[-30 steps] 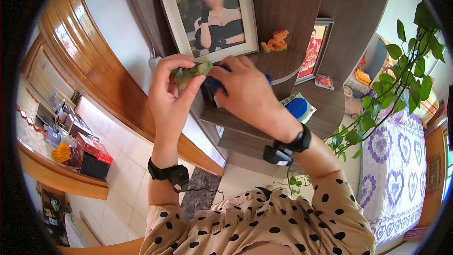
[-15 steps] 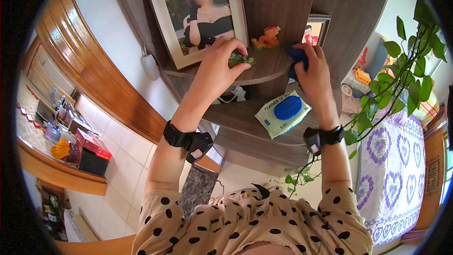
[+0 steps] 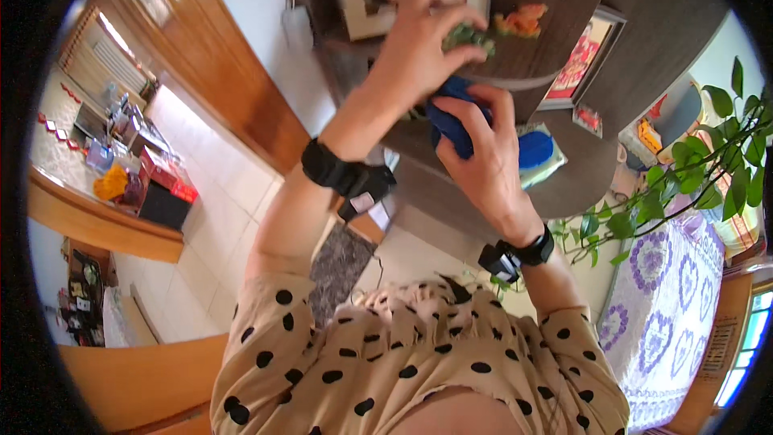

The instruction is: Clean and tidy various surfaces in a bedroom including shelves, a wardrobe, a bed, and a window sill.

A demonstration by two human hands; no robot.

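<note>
My left hand (image 3: pixel 415 48) is closed around a small green figurine (image 3: pixel 465 36), thumb on one side and fingers on the other, over the upper shelf of a dark wood unit. Bunched in my right hand (image 3: pixel 487 161) is a dark blue cloth (image 3: pixel 452 125), just below the figurine and in front of the shelf edge. Whether the cloth touches that edge I cannot tell. An orange figurine (image 3: pixel 522 21) stands on the shelf, right of my left hand. Behind my right hand, a pack of wet wipes (image 3: pixel 549 163) with a blue lid lies on the lower shelf, partly hidden.
A large framed photo (image 3: pixel 349 0) leans at the back left of the upper shelf. On the right stands a smaller picture frame (image 3: pixel 586 56). Leafy vines (image 3: pixel 684 169) hang at the right, before a bed (image 3: pixel 660 314). A wooden door (image 3: pixel 193 56) is at the left.
The view has shifted, so the shelf sits higher and farther right. My right hand has brought the cloth left, beneath my left hand. My left hand stays at the green figurine.
</note>
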